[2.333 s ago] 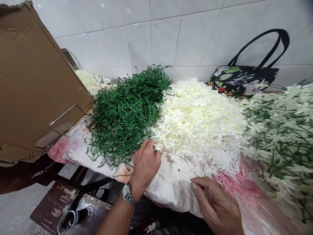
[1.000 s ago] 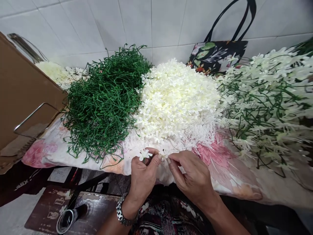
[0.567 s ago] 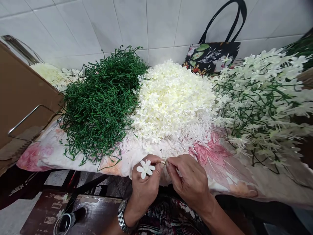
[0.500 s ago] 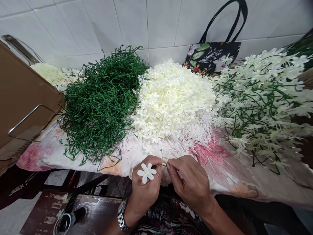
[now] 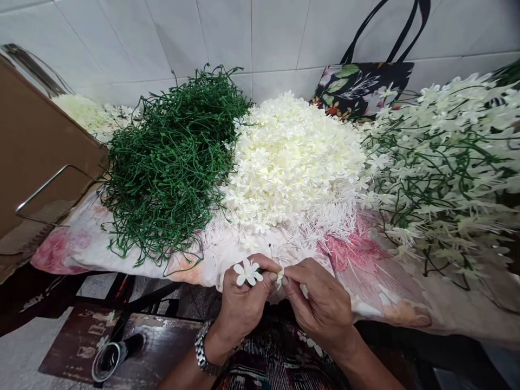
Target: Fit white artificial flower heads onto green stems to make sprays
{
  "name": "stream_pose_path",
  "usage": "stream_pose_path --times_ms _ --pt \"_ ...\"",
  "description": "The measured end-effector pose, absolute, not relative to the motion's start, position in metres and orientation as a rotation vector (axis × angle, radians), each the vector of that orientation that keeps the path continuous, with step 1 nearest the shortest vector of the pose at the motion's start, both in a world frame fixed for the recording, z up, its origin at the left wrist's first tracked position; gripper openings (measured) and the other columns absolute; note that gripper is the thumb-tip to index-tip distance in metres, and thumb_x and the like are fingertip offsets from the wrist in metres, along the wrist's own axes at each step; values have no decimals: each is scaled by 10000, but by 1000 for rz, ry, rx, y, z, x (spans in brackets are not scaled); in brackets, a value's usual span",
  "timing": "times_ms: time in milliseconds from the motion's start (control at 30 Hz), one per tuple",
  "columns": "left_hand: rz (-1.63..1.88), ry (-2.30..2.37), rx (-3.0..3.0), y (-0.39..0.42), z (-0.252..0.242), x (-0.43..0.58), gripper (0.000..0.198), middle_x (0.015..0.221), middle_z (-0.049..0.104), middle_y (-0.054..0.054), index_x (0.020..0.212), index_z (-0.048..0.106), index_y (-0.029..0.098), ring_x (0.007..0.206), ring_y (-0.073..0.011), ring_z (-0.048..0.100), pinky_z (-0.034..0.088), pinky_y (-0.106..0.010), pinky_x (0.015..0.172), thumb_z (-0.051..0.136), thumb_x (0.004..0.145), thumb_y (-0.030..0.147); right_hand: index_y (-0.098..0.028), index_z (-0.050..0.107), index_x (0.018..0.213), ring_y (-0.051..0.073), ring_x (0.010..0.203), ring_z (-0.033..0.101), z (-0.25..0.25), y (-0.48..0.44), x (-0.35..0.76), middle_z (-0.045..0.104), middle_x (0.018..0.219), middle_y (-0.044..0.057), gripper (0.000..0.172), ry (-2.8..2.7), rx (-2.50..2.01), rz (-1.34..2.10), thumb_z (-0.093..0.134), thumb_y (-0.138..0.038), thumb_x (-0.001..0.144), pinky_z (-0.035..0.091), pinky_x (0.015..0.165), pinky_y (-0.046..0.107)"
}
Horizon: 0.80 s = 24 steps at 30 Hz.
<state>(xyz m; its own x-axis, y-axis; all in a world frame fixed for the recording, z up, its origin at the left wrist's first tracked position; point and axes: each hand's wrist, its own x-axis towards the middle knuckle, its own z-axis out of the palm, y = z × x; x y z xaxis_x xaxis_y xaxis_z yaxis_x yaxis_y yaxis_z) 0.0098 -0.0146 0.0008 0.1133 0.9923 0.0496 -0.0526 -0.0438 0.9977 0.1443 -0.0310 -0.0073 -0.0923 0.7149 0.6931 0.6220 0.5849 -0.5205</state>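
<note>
My left hand, with a metal watch on the wrist, is closed on a small white artificial flower whose petals stick up above the fingers. My right hand pinches a tiny white piece against the left hand's fingertips. Both hands meet at the near edge of the floral cloth. Just beyond them lies a large heap of white flower heads, with a tangle of green plastic stems to its left.
Assembled sprays of white flowers on green stems fill the right side. A black floral tote bag leans on the tiled wall. Cardboard and a wire frame stand left. A small dark table with a can sits below left.
My left hand left the edge of the flower heap with one white flower. My right hand came over to meet it, and both now pinch together at the cloth's near edge.
</note>
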Motion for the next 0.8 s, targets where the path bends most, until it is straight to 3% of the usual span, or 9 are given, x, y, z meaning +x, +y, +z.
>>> stream_pose_path --times_ms 133,233,367,433,567,800 --pt "1232 1029 1244 -15 -1 6 72 634 621 -2 694 678 154 594 -106 546 441 -189 556 618 726 130 -175 541 845 119 537 504 -5 -30 145 549 593 4 102 -1801 -1107 196 490 -87 838 418 499 236" --pt "1214 1031 1028 -15 -6 5 64 591 578 16 689 676 145 540 -85 493 400 -178 505 670 717 203 -183 535 895 122 589 535 -3 -30 146 564 660 9 51 -1780 -1143 290 493 -175 866 453 541 236" --pt "1184 1012 854 -16 -6 8 131 554 535 35 681 671 135 486 -58 423 348 -165 460 712 688 259 -154 493 1116 170 804 585 -1 -29 148 588 920 87 369 -1776 -1165 404 556 -388 837 510 674 286" --pt "1191 984 826 -16 -2 11 150 560 542 30 658 666 133 504 -64 433 361 -172 479 723 674 271 -159 497 1124 174 868 585 -1 -30 148 591 968 95 340 -1803 -1135 429 561 -337 842 508 723 288" --pt "1170 962 801 -18 2 16 175 554 546 24 629 655 131 528 -78 439 377 -194 515 725 669 286 -189 539 958 118 701 576 -1 -31 147 602 772 19 125 -1759 -1103 420 514 -131 849 479 622 225" --pt "1030 953 842 -19 -4 7 201 611 562 8 812 691 136 506 -70 382 344 -204 512 647 743 320 -191 534 800 84 592 546 0 -31 154 568 663 -19 87 -1679 -1187 377 514 -117 841 437 547 181"
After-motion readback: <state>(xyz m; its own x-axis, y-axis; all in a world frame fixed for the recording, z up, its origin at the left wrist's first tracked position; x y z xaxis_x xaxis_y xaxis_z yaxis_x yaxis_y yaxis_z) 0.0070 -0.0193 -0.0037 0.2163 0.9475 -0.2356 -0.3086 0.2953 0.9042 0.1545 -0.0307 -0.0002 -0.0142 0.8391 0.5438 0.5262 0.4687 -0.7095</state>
